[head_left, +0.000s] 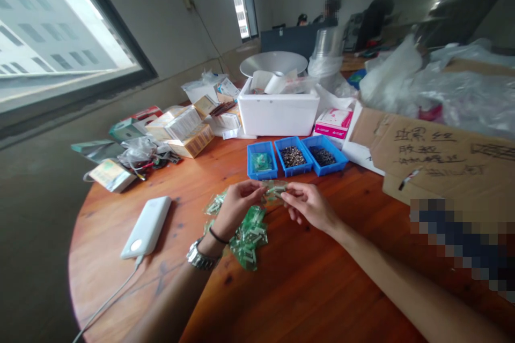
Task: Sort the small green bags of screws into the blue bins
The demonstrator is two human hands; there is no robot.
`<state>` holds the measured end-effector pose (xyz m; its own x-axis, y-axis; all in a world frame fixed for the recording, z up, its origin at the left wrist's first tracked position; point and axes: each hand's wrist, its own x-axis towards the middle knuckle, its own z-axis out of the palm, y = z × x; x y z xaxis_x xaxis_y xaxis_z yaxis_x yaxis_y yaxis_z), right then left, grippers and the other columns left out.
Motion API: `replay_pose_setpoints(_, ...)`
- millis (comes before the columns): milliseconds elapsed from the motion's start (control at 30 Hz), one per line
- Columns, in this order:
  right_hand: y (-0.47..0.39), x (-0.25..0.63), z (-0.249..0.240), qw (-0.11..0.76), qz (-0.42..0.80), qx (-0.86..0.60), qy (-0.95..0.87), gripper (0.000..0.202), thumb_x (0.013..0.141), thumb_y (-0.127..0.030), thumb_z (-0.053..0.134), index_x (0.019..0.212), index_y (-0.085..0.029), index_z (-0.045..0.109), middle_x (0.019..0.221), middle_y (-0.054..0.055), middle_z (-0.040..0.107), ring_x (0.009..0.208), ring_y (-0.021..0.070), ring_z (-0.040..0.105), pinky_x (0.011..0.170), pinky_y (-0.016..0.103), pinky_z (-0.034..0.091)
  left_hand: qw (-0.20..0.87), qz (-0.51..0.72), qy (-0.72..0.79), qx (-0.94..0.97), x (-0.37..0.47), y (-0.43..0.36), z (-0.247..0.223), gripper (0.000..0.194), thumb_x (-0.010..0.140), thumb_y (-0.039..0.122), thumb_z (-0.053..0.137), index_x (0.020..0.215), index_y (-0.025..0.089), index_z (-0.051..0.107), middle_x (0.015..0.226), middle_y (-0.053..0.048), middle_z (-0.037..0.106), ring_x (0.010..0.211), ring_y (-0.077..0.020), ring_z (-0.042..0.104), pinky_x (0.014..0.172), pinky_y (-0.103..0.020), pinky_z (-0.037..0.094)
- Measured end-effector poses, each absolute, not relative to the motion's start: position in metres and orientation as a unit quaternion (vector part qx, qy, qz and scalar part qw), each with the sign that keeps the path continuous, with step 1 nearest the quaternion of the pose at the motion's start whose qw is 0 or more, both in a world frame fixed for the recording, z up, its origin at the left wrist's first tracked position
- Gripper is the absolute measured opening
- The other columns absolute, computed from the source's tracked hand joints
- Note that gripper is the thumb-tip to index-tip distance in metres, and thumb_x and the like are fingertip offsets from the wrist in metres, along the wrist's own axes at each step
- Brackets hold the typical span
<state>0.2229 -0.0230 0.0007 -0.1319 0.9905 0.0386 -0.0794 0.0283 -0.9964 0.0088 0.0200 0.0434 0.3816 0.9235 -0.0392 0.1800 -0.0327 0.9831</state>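
Note:
Between my two hands a small clear greenish plastic bag (275,191) is held up, with pale pieces inside that I cannot make out. My left hand (240,204) pinches its left end, and my right hand (309,204) pinches the right end, lower fingers curled. Under and beside my left wrist lies a pile of similar green bags (250,236). A few more small bags (216,202) lie just left of that hand. Beyond my hands stand three blue bins: one with green bags (261,162), one with brownish small metal parts (292,156), one with dark screws (322,156).
A white power bank (147,226) with a cable lies at left on the wooden table (322,289). Boxes (189,136) and a white foam box (277,112) stand behind. A cardboard flap (442,155) with handwriting and plastic bags (454,86) fill the right.

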Motion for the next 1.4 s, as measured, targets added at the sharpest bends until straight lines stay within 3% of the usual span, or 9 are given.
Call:
replay_pose_setpoints(200, -0.015, 0.233, -0.006, 0.482, 0.568, -0.481, -0.463, 0.036, 0.084, -0.051, 0.078, 0.082, -0.015, 0.074, 0.051, -0.006, 0.056, 0.032, 0.0067, 0.044, 0.028, 0.016, 0.025, 0.504, 0.342, 0.457, 0.648, 0.033, 0.027, 0.020, 0.033, 0.079, 0.047, 0.080, 0.083, 0.016, 0.072, 0.070, -0.001, 0.067, 0.063, -0.0159, 0.066, 0.061, -0.027, 0.056)
replay_pose_setpoints(300, -0.015, 0.232, -0.006, 0.529, 0.534, -0.465, -0.467, 0.034, 0.083, -0.048, 0.080, 0.096, -0.016, 0.079, 0.067, 0.001, 0.072, 0.043, 0.0124, 0.061, 0.033, 0.019, 0.042, 0.418, 0.336, 0.472, 0.700, 0.030, 0.026, 0.033, 0.025, 0.085, 0.041, 0.074, 0.092, 0.017, 0.080, 0.066, -0.001, 0.065, 0.061, -0.0157, 0.063, 0.059, -0.025, 0.052)
replay_pose_setpoints(400, -0.018, 0.229, -0.004, 0.593, 0.490, -0.411, -0.489, 0.034, 0.087, -0.046, 0.077, 0.108, -0.019, 0.081, 0.103, 0.011, 0.082, 0.084, 0.0262, 0.080, 0.062, 0.033, 0.066, 0.500, 0.324, 0.423, 0.683, 0.028, 0.022, 0.047, 0.036, 0.094, 0.046, 0.066, 0.105, 0.016, 0.080, 0.082, -0.007, 0.077, 0.076, -0.0207, 0.072, 0.071, -0.030, 0.059)
replay_pose_setpoints(467, -0.021, 0.228, -0.005, 0.608, 0.461, -0.392, -0.514, 0.032, 0.092, -0.046, 0.072, 0.108, -0.020, 0.082, 0.108, 0.012, 0.083, 0.097, 0.0298, 0.080, 0.075, 0.039, 0.067, 0.531, 0.326, 0.410, 0.666, 0.028, 0.019, 0.048, 0.041, 0.094, 0.051, 0.067, 0.106, 0.015, 0.080, 0.094, -0.011, 0.081, 0.086, -0.0240, 0.075, 0.078, -0.033, 0.060)
replay_pose_setpoints(600, -0.025, 0.228, -0.011, 0.588, 0.418, -0.408, -0.560, 0.028, 0.097, -0.042, 0.068, 0.101, -0.020, 0.083, 0.098, 0.011, 0.083, 0.088, 0.0279, 0.080, 0.076, 0.039, 0.066, 0.494, 0.337, 0.450, 0.664, 0.031, 0.019, 0.037, 0.038, 0.086, 0.054, 0.077, 0.090, 0.016, 0.081, 0.087, -0.009, 0.081, 0.080, -0.0238, 0.075, 0.070, -0.031, 0.058)
replay_pose_setpoints(833, -0.022, 0.230, -0.019, 0.584, 0.467, -0.384, -0.542, 0.044, 0.098, -0.045, 0.067, 0.136, -0.023, 0.070, 0.139, 0.016, 0.072, 0.097, 0.0272, 0.080, 0.063, 0.031, 0.065, 0.343, 0.418, 0.471, 0.697, 0.029, 0.066, 0.049, 0.023, 0.087, 0.036, 0.074, 0.099, 0.018, 0.084, 0.082, -0.006, 0.082, 0.076, -0.0227, 0.077, 0.072, -0.031, 0.059)
replay_pose_setpoints(1033, -0.018, 0.235, -0.018, 0.571, 0.470, -0.387, -0.551, 0.045, 0.098, -0.049, 0.066, 0.132, -0.020, 0.070, 0.130, 0.017, 0.075, 0.080, 0.0230, 0.081, 0.053, 0.025, 0.057, 0.092, 0.298, 0.521, 0.795, 0.032, 0.118, 0.051, 0.013, 0.086, 0.020, 0.073, 0.088, 0.020, 0.085, 0.089, -0.010, 0.076, 0.091, -0.0270, 0.069, 0.089, -0.039, 0.055)
replay_pose_setpoints(1167, -0.018, 0.237, -0.015, 0.569, 0.470, -0.389, -0.551, 0.044, 0.098, -0.048, 0.066, 0.129, -0.018, 0.070, 0.123, 0.016, 0.077, 0.074, 0.0209, 0.079, 0.051, 0.024, 0.055, 0.017, 0.190, 0.495, 0.848, 0.028, 0.112, 0.046, 0.017, 0.092, 0.031, 0.073, 0.091, 0.020, 0.086, 0.103, -0.014, 0.069, 0.108, -0.0330, 0.059, 0.096, -0.046, 0.051)
replay_pose_setpoints(1400, -0.017, 0.238, -0.018, 0.570, 0.461, -0.401, -0.550, 0.034, 0.098, -0.045, 0.065, 0.117, -0.017, 0.073, 0.104, 0.010, 0.078, 0.063, 0.0167, 0.074, 0.047, 0.023, 0.051, 0.084, 0.147, 0.447, 0.878, -0.028, 0.042, 0.052, 0.027, 0.102, 0.039, 0.059, 0.107, 0.021, 0.078, 0.103, -0.008, 0.069, 0.093, -0.0239, 0.067, 0.090, -0.039, 0.055)
